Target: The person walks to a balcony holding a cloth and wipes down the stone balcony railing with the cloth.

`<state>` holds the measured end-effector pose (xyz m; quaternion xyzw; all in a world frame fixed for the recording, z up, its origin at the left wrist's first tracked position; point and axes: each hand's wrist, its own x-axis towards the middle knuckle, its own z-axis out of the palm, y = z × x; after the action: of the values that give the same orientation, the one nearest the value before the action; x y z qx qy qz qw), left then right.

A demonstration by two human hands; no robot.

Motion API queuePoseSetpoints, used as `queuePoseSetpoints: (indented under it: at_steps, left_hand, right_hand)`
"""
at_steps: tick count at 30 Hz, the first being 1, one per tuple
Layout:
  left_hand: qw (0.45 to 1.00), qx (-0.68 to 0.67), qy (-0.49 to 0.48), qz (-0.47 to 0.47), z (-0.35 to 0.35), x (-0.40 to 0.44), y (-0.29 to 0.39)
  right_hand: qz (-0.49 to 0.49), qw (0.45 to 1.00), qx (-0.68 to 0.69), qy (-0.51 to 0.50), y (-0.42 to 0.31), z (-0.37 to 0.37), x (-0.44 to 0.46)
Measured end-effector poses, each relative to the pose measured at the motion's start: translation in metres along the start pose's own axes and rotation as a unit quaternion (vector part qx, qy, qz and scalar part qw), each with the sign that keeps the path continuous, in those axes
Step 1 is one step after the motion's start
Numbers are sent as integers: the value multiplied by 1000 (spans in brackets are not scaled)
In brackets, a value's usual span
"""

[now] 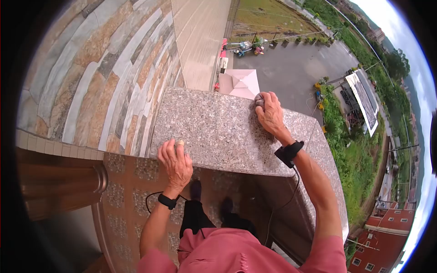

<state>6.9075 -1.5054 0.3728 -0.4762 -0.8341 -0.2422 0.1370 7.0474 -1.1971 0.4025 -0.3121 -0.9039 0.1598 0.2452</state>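
Note:
A speckled granite ledge runs across the middle and bends down along the right side. My right hand is closed round a dark, bunched cloth and presses it on the ledge near its far edge. Around that hand the stone looks darker. At the near left edge of the ledge rests my left hand, its fingers bent over the stone and somewhat apart, with nothing held in it. Both wrists wear black bands, and a thin cable hangs from the right one.
A stone-tiled wall adjoins the ledge on the left. Beyond the ledge is a drop to a paved yard with a pale canopy. A brown rounded column stands at lower left. My feet are on the patterned floor.

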Motion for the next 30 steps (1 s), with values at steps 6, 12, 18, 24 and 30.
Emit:
queuePoseSetpoints:
  at_steps: [6, 12, 18, 24, 30]
  left_hand:
    - [1000, -10, -20, -4, -8, 3, 1]
    - [997, -80, -18, 5, -14, 3, -5]
    - [972, -233, 14, -17, -65, -15, -16]
    - [982, -176, 51, -43, -111, -24, -31]
    - [987, -145, 69, -9, -111, 12, -10]
  right_hand:
    - [-91, 978, 186, -39, -130, 94, 56]
    - [-129, 973, 189, -14, -197, 128, 61]
    - [-153, 950, 268, -49, -215, 121, 30]
    - [-161, 936, 302, -81, -230, 103, -9]
    - [-249, 931, 235, -129, -233, 79, -52]
